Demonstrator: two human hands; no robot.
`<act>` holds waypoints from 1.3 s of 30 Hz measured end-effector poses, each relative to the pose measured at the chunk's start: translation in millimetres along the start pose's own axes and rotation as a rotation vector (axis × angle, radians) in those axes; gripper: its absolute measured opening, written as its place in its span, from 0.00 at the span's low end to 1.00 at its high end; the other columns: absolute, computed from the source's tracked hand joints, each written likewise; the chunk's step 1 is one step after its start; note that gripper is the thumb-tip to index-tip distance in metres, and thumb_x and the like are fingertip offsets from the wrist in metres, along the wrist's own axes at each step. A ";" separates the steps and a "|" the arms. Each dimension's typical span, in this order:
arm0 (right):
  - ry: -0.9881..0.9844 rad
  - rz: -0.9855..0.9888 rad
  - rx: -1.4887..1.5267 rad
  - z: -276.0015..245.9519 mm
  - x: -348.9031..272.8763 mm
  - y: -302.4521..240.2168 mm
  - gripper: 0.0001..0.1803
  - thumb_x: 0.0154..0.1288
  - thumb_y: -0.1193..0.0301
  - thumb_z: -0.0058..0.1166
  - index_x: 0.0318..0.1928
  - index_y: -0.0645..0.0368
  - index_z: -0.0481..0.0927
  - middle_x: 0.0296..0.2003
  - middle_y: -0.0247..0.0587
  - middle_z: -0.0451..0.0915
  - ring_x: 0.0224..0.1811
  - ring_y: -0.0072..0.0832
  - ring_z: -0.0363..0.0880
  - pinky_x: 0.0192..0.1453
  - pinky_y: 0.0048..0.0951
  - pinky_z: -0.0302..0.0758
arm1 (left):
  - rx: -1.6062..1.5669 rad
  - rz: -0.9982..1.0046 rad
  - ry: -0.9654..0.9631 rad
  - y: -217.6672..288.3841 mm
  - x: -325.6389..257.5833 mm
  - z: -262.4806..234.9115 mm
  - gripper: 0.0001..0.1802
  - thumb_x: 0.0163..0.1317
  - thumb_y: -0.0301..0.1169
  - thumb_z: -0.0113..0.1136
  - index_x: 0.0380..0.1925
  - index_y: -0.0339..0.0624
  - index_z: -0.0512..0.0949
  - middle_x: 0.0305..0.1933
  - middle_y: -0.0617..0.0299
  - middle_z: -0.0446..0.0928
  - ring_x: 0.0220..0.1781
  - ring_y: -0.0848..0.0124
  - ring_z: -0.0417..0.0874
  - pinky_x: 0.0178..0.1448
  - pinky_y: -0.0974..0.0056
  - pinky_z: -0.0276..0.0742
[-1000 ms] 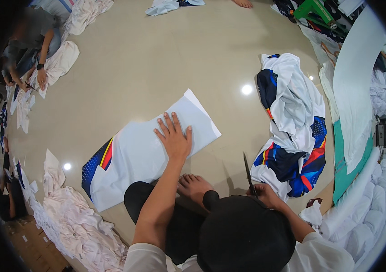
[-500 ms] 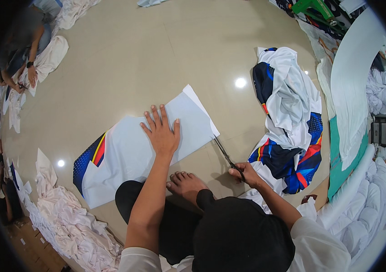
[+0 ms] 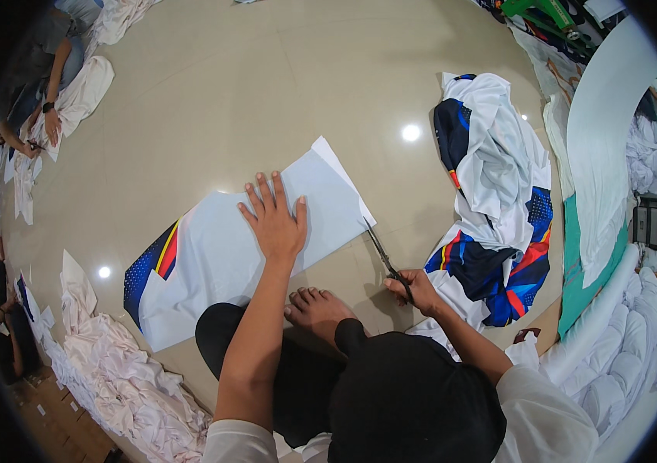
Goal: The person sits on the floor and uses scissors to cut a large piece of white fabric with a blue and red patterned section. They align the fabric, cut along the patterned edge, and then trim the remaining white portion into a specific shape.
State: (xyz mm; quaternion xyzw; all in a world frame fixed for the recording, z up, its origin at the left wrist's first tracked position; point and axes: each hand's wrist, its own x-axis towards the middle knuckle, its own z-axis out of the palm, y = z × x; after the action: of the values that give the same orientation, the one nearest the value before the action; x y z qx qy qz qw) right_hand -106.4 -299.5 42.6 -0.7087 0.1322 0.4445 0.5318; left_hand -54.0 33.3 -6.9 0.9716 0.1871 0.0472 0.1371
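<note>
Left hand (image 3: 274, 220) flat, fingers spread on fabric panel (image 3: 220, 255), right hand (image 3: 415, 289) seemingly gripping scissors (image 3: 381, 251)

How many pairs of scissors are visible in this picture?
1. The scissors are in the right hand, blades at the right edge of the sheet under the left hand. Others may be hidden under cloth.
</note>
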 end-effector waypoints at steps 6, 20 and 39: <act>0.012 0.011 -0.002 0.2 0.0 1.0 0.22 0.68 0.54 0.71 0.27 0.58 0.82 0.19 0.28 0.76 0.20 0.18 0.76 0.25 0.24 0.73 | 0.021 0.004 0.003 -1.1 0.0 0.3 0.42 0.79 0.57 0.44 0.84 0.49 0.54 0.89 0.47 0.46 0.89 0.40 0.41 0.85 0.29 0.31; 0.027 -0.009 0.005 1.5 0.3 16.9 0.18 0.69 0.58 0.69 0.33 0.62 0.87 0.20 0.29 0.78 0.19 0.18 0.76 0.23 0.24 0.73 | 0.037 0.015 0.005 -1.1 0.0 1.2 0.41 0.79 0.57 0.42 0.84 0.48 0.53 0.89 0.46 0.47 0.89 0.41 0.42 0.84 0.28 0.33; 0.037 0.031 0.019 5.2 -3.0 9.9 0.19 0.67 0.57 0.70 0.31 0.61 0.84 0.19 0.31 0.77 0.18 0.18 0.77 0.23 0.23 0.72 | 0.018 0.007 0.010 -1.1 0.1 0.7 0.42 0.79 0.57 0.44 0.84 0.49 0.54 0.89 0.47 0.47 0.89 0.41 0.42 0.85 0.29 0.31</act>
State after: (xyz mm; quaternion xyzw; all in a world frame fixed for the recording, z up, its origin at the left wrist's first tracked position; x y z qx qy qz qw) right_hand -117.1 -299.8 38.4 -0.7095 0.1574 0.4380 0.5291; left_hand -54.2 34.2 -7.9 0.9732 0.1846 0.0506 0.1271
